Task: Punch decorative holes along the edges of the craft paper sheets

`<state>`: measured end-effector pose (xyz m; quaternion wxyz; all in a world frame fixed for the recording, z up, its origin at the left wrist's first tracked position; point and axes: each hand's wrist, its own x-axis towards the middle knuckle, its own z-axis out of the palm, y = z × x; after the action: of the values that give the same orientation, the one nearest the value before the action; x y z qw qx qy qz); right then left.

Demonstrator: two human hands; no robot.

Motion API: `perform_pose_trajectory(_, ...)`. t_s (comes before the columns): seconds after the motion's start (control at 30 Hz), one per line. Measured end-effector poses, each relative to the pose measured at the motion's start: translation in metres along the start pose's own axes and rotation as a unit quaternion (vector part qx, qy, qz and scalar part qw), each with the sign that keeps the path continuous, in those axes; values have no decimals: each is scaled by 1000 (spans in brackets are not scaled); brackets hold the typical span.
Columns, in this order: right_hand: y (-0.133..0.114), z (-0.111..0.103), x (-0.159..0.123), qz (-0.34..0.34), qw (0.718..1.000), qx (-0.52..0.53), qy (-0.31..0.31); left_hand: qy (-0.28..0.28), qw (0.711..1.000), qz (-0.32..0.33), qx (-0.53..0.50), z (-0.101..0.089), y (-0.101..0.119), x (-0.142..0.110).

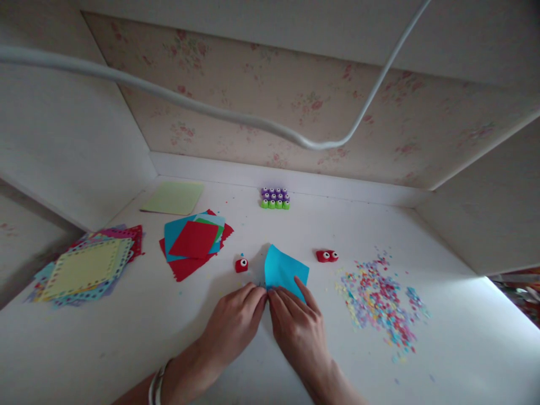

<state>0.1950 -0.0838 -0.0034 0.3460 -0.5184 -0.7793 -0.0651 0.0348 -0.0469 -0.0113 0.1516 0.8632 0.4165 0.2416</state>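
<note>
A sheet of bright blue paper (pixel 286 269) stands slightly curled off the white table at the middle of the head view. My right hand (pixel 298 322) pinches its near left corner, its index finger stretched over the paper's near edge. My left hand (pixel 234 316) has its fingers pressed together at the same corner, touching the right fingertips; the exact grip is partly hidden. Just beyond my left hand sits a small red craft punch (pixel 242 265) with an eye-like round button. Two more red punches (pixel 327 256) stand side by side right of the paper.
Purple and green punches (pixel 275 198) stand in rows at the back. Left lie coloured sheets (pixel 194 239), pale green paper (pixel 172 197) and punched-edge sheets (pixel 84 267). Paper confetti (pixel 382 301) is scattered right. A white cable (pixel 202 112) hangs across above the table.
</note>
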Motion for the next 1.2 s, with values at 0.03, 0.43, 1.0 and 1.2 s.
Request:
perform_pose_trajectory(0.03,0,0,0,0,1000,-2,0,0,1000,0,7,0,0,0)
perform_pose_trajectory(0.43,2,2,1,-2,999,-17,-28,14,999,1,45,2,1,1)
perform_pose_trajectory(1.0,4,-7,0,197,948,240,-63,77,986,-37,-146,-23,-13,3)
perform_pose_trajectory(1.2,-8,-17,-16,323,856,395,-86,16,993,81,-90,-12,-1,-10)
